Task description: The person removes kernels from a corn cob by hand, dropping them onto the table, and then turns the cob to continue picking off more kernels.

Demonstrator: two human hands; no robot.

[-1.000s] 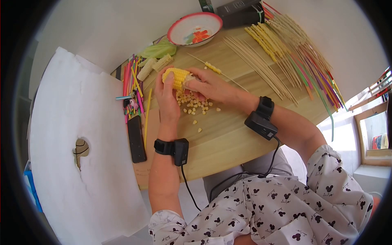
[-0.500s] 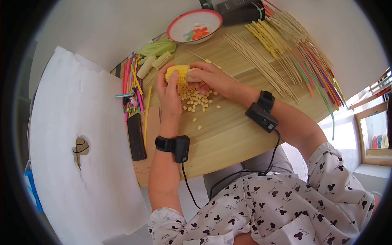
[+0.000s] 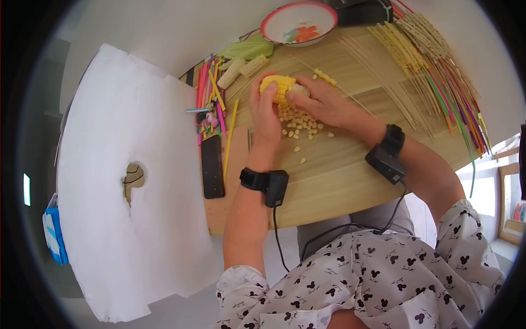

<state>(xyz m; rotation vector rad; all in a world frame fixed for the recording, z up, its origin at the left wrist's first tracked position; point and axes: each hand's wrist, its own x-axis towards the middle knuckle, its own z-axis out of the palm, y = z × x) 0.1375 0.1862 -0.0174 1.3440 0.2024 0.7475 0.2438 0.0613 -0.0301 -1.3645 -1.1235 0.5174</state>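
My left hand (image 3: 265,112) is wrapped around the yellow end of a corn cob (image 3: 279,86), thumb lying on its kernels. At the cob's right end, where it is stripped pale, my right hand (image 3: 324,103) grips it with the thumb pressed near the edge of the remaining kernels. The right fingers are partly hidden under the cob. Loose corn kernels (image 3: 298,122) lie in a pile on the table just below both hands. Stripped cob pieces (image 3: 232,74) rest beyond my left hand, near a green husk (image 3: 246,48).
A red-rimmed bowl (image 3: 268,27) stands at the back. Thin sticks (image 3: 383,82) and kernel-threaded skewers (image 3: 397,46) lie at right; one short skewer (image 3: 326,77) is behind my right hand. Coloured straws (image 3: 204,82), a black phone (image 3: 212,167) and a white board (image 3: 137,236) are at left.
The camera view has swung, so the table and hands appear farther right and slightly higher. Both hands still hold the corn cob, with little visible change in grip.
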